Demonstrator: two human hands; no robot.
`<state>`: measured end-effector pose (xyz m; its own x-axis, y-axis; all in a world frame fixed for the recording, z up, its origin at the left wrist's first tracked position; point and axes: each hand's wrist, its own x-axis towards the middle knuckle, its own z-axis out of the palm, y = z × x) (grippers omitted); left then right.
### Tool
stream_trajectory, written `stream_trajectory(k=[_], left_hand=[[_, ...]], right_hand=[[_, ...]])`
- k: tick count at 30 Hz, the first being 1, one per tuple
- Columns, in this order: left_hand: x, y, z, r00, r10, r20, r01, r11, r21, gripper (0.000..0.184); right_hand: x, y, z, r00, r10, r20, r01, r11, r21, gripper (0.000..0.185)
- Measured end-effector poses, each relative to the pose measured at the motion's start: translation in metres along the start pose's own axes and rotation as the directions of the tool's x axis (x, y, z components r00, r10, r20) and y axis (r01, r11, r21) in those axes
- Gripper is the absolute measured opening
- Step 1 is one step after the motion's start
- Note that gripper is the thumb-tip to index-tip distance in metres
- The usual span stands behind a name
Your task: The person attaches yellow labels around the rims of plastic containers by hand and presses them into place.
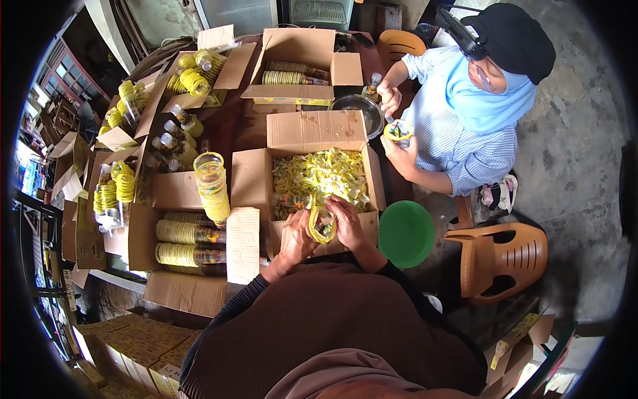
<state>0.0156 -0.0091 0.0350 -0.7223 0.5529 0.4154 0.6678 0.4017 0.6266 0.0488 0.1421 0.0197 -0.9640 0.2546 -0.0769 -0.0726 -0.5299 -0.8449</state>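
Between my two hands is a clear cup with a yellow rim (321,225), its open top facing me and small coloured pieces visible inside. My left hand (298,238) is wrapped round the cup's left side. On the right, my right hand (345,223) has its fingers pressed together at the rim; whether they pinch anything small is hidden. Just beyond the hands, an open cardboard box (316,130) holds a heap of yellow wrapped packets (325,171). A tall stack of yellow-rimmed cups (212,189) rises left of that box.
Boxes of stacked cups (179,243) stand at left, another box (299,46) at the back. A green basin (406,234) is right of my hands, near an orange chair (505,261). At upper right a co-worker (465,120) holds a similar cup (399,131) beside a dark bowl (359,106).
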Motion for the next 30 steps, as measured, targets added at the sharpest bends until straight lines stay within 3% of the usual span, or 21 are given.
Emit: stream_trajectory(k=[2, 4, 5, 6, 7, 8, 10, 11, 14, 15, 21, 25, 27, 30], left_hand=[[0.001, 0.004, -0.006, 0.997, -0.055, 0.048, 0.055, 0.998, -0.001, 0.048], [0.004, 0.009, -0.016, 0.989, -0.109, 0.095, 0.11, 0.994, 0.0, 0.053], [0.004, 0.01, -0.023, 0.984, -0.061, 0.167, 0.085, 0.986, -0.142, 0.062], [0.004, 0.01, -0.03, 0.973, -0.002, 0.231, 0.069, 0.957, -0.283, 0.072], [0.009, 0.007, -0.038, 0.941, -0.004, 0.339, 0.206, 0.802, -0.561, 0.089], [0.013, 0.006, -0.048, 0.94, -0.006, 0.342, 0.21, 0.8, -0.562, 0.089], [0.02, 0.007, -0.067, 0.865, 0.009, 0.502, 0.243, 0.868, -0.433, 0.09], [0.021, 0.007, -0.07, 0.869, 0.055, 0.492, 0.247, 0.813, -0.528, 0.082], [0.026, 0.008, -0.076, 0.791, 0.078, 0.606, 0.278, 0.838, -0.47, 0.073], [0.025, 0.006, -0.072, 0.819, 0.171, 0.548, 0.164, 0.844, -0.51, 0.065], [0.026, 0.001, -0.08, 0.771, 0.259, 0.581, 0.164, 0.802, -0.574, 0.058], [0.029, 0.012, -0.096, 0.715, 0.263, 0.648, 0.223, 0.793, -0.567, 0.057], [0.027, 0.017, -0.102, 0.696, 0.228, 0.681, 0.285, 0.782, -0.554, 0.058], [0.024, 0.024, -0.104, 0.773, 0.247, 0.585, 0.224, 0.756, -0.615, 0.066]], right_hand=[[0.002, 0.002, -0.002, 1.0, 0.009, 0.005, -0.009, 1.0, 0.027, 0.014], [0.003, -0.007, -0.002, 0.995, -0.019, 0.1, 0.038, 0.98, -0.197, 0.015], [0.003, -0.013, -0.003, 0.995, -0.017, 0.103, 0.038, 0.979, -0.199, 0.015], [0.001, -0.022, -0.001, 0.988, -0.022, 0.156, 0.086, 0.903, -0.421, 0.017], [-0.003, -0.03, 0.003, 0.979, -0.012, 0.205, 0.138, 0.776, -0.615, 0.019], [-0.007, -0.035, 0.01, 0.979, -0.009, 0.202, 0.134, 0.777, -0.615, 0.019], [-0.014, -0.046, 0.025, 0.909, -0.149, 0.39, 0.398, 0.59, -0.703, 0.02], [-0.015, -0.053, 0.031, 0.873, -0.17, 0.456, 0.478, 0.475, -0.738, 0.023], [-0.016, -0.064, 0.036, 0.852, -0.124, 0.508, 0.516, 0.361, -0.777, 0.029], [-0.017, -0.07, 0.036, 0.863, -0.061, 0.502, 0.485, 0.381, -0.787, 0.032], [-0.025, -0.088, 0.04, 0.854, 0.109, 0.508, 0.449, 0.338, -0.827, 0.035], [-0.033, -0.094, 0.046, 0.838, 0.099, 0.536, 0.472, 0.361, -0.804, 0.036], [-0.038, -0.096, 0.05, 0.803, -0.014, 0.596, 0.55, 0.405, -0.731, 0.037], [-0.039, -0.09, 0.047, 0.837, -0.035, 0.546, 0.493, 0.481, -0.725, 0.032]])
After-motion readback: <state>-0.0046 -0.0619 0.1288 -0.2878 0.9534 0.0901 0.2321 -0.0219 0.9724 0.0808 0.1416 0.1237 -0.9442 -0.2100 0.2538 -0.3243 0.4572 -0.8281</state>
